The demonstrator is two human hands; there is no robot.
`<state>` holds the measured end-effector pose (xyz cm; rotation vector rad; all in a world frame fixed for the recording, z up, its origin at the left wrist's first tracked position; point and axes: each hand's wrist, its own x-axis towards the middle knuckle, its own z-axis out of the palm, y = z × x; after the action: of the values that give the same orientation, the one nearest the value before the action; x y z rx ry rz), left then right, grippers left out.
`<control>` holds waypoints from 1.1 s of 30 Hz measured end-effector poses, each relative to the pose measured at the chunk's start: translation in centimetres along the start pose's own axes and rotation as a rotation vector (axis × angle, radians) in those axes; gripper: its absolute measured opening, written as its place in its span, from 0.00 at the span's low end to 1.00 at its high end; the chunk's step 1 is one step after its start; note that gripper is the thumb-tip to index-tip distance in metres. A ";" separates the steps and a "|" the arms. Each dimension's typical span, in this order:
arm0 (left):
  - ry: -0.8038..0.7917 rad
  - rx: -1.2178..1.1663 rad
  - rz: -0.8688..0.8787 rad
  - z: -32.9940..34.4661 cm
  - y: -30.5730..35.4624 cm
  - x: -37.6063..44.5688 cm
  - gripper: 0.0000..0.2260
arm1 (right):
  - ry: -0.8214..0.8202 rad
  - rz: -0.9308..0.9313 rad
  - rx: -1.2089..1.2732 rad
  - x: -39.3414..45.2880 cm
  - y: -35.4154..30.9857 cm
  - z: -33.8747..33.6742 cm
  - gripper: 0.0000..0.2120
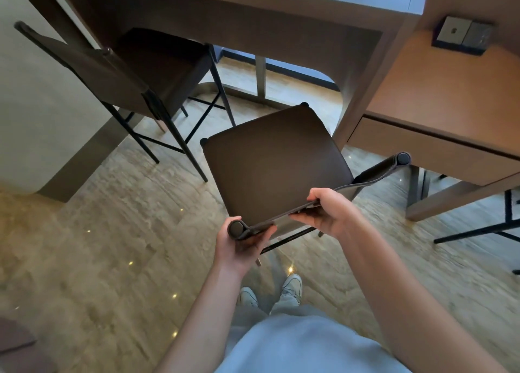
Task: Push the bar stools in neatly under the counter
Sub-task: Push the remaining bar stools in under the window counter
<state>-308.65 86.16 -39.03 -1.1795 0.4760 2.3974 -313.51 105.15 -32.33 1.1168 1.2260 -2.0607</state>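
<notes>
Both hands hold the backrest (284, 216) of the near stool (277, 164): the left hand (242, 239) wraps its round end post, and the right hand (327, 213) pinches the top edge. This stool stands out from the counter (253, 12), angled toward one o'clock. A second stool (157, 63), at eleven o'clock, sits partly under the counter.

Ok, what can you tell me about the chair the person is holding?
The nearer bar stool has a dark brown, leather-looking square seat, a thin sling backrest and slim black metal legs. It stands angled on the shiny floor, only its front corner near the counter. The left hand grips the backrest's rounded end; the right hand pinches its top edge.
</notes>
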 end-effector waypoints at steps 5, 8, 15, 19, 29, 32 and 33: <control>0.012 0.079 0.005 1.6 3.6 0.6 0.26 | -0.048 -0.047 0.066 0.0 -0.5 1.5 0.08; 0.030 0.109 0.007 3.0 5.8 0.7 0.27 | -0.045 -0.066 0.121 0.3 -0.7 2.8 0.07; -0.013 0.293 -0.024 5.0 13.5 2.4 0.19 | -0.004 -0.112 0.287 1.6 0.0 8.1 0.07; -0.038 0.422 -0.076 6.0 19.7 3.6 0.05 | 0.063 -0.164 0.402 2.2 0.7 13.1 0.11; -0.041 0.558 -0.164 6.9 31.6 6.5 0.12 | 0.113 -0.196 0.511 6.1 2.4 23.9 0.09; -0.020 0.545 -0.177 6.1 33.4 6.7 0.14 | 0.121 -0.180 0.482 6.7 2.8 25.7 0.08; -0.017 0.540 -0.181 5.9 33.9 6.6 0.14 | 0.121 -0.175 0.475 6.8 2.9 26.3 0.08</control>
<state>-333.57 61.60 -37.01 -0.9108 0.8991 1.9454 -325.50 80.61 -32.56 1.4001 0.9354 -2.5346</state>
